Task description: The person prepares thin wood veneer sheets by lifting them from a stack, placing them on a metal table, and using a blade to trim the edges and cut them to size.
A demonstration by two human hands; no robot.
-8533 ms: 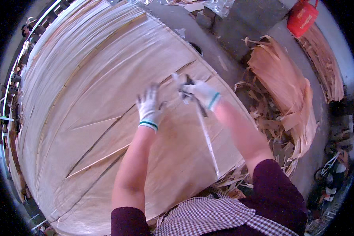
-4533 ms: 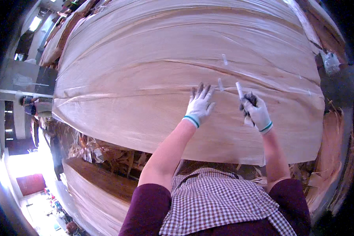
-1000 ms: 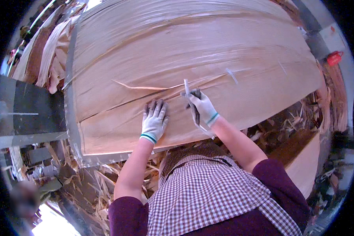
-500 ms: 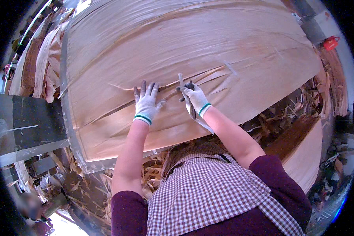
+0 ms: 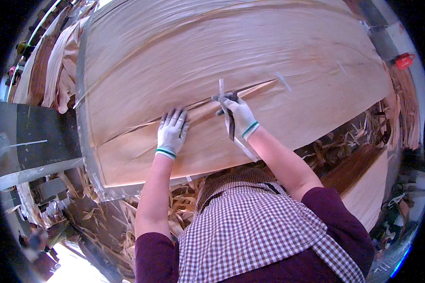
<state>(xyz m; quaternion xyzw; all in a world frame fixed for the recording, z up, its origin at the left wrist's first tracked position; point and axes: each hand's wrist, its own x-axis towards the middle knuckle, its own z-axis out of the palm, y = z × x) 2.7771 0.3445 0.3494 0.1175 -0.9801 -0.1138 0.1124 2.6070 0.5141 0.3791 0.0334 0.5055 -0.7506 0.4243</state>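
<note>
A broad, pale brown wood veneer sheet (image 5: 307, 56) lies in front of me, with long ripples and a narrow split (image 5: 255, 87) running slantwise across it. My gloved left hand (image 5: 171, 134) rests on the sheet, fingers stretched out, just below the split. Right of it, my gloved right hand (image 5: 239, 114) is closed over the split. From its fingers a pale tape strip (image 5: 221, 86) sticks up, and its other end trails down toward my apron. A dark, narrow tool (image 5: 231, 131) also shows under that hand; its kind I cannot make out.
Short tape pieces (image 5: 284, 81) cross the sheet on the right. Veneer scraps (image 5: 182, 207) lie below the near edge. Hanging veneer sheets (image 5: 61, 70) and a dark tabletop (image 5: 47, 127) are at left. More veneer (image 5: 363, 193) and a red object (image 5: 403, 61) are at right.
My left hand has slid slightly left and down, with its fingers closer together. The right hand has shifted a little right with the tape strip. The veneer's raised folds near the split lie flatter.
</note>
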